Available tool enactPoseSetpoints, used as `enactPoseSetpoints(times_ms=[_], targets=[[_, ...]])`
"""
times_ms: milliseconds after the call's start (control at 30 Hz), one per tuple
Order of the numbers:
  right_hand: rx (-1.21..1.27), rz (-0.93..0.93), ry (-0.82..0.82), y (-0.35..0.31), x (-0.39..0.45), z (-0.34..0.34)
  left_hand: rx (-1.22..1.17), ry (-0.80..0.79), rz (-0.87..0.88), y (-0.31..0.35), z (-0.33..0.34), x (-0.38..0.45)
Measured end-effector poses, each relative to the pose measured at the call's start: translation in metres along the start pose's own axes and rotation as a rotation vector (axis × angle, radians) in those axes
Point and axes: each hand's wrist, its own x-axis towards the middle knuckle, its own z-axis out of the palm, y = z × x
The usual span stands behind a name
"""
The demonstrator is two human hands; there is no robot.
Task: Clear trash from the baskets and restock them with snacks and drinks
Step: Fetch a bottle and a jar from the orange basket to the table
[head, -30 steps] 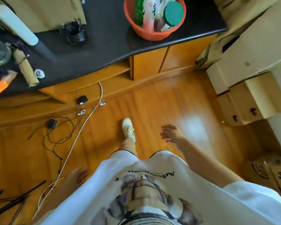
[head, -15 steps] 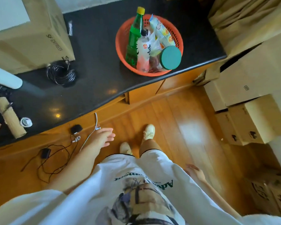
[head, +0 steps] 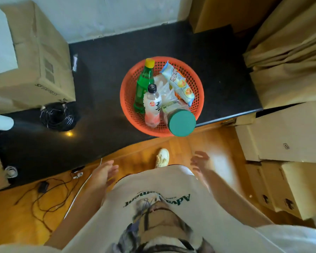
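Observation:
An orange plastic basket point(head: 128, 92) stands at the front edge of the black counter point(head: 102, 84). Inside it are a green bottle with a yellow cap point(head: 143, 83), a clear bottle with a black cap and pink drink point(head: 151, 106), a blue snack packet point(head: 179, 83), crumpled clear wrappers point(head: 164, 88) and a tub with a green lid point(head: 181, 122). My left hand point(head: 103, 174) and my right hand point(head: 200, 161) hang below the counter edge, both empty with fingers spread, well short of the basket.
A large cardboard box point(head: 35, 59) and a coil of black cable point(head: 59, 115) sit on the counter's left. Stacked cardboard boxes point(head: 285, 143) line the right side. Loose cables point(head: 44, 190) lie on the wooden floor at left. My white shoe point(head: 162, 157) is below the basket.
I have stepped closer to the counter, so the basket now sits centred in view. My right hand rose from my side to in front of me; the left hand stays forward.

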Motion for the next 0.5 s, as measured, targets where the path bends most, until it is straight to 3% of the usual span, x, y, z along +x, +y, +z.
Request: enactPoseSetpoints(times_ms=[133,300,500], targets=[[-0.387,-0.413,0.019,-0.064,0.019,0.015,-0.17,-0.001,0.045,0.043,0.044,-0.004],[-1.048,-0.774,0.077,-0.105,0.046,0.001,-0.116,-0.115,0.174,0.097,0.099,0.009],[-1.288,-0.976,-0.086,-0.132,0.076,0.002,-0.007,-0.124,0.29,0.132,0.16,0.042]])
